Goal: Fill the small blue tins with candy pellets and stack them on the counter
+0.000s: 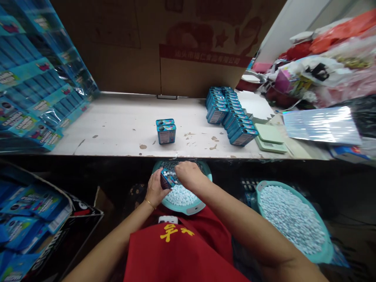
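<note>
My left hand (155, 190) grips a small blue tin (167, 178), tilted over a teal basin (196, 206) of small white-blue candies that rests on my lap. My right hand (188, 174) is curled at the tin's open top, fingers bunched over the candies; what it pinches is hidden. On the white table ahead, two filled blue tins (166, 131) stand one behind the other. A double row of several identical tins (232, 114) runs along the table's right side.
A second teal basin (293, 219) of candies sits low at my right. A pale green scale (270, 137) lies by the tin rows. Wrapped blue display boxes (35, 94) stack at left, a cardboard wall behind, plastic bags at right.
</note>
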